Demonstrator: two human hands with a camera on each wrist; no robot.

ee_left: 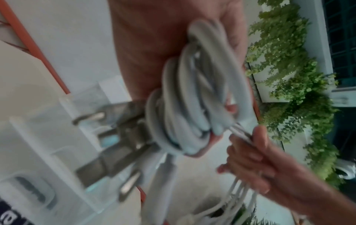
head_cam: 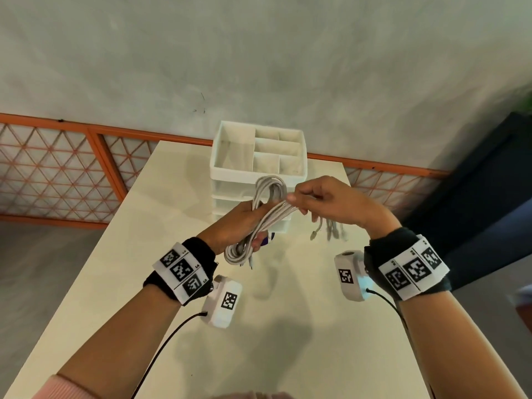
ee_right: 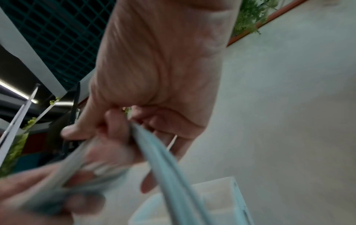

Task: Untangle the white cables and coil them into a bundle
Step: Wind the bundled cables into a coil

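Several loops of white cable (head_cam: 266, 217) (ee_left: 192, 97) are wound round my left hand (head_cam: 239, 223), which grips the coil above the cream table (head_cam: 144, 254). My right hand (head_cam: 322, 203) (ee_left: 256, 156) (ee_right: 115, 129) pinches a bunch of the same cable strands (ee_right: 163, 159) just right of the coil, thumb and fingers curled on them. The loose ends with their plugs (head_cam: 328, 230) dangle below the right hand, blurred. The left wrist view shows the coil close up against the palm; the plugs (ee_left: 119, 146) there are blurred.
A white plastic drawer organiser (head_cam: 257, 156) with open top compartments stands at the table's far edge, right behind the hands. Beyond it are an orange-framed lattice railing (head_cam: 72, 168) and a grey wall. A dark panel (head_cam: 475, 197) is at the right.
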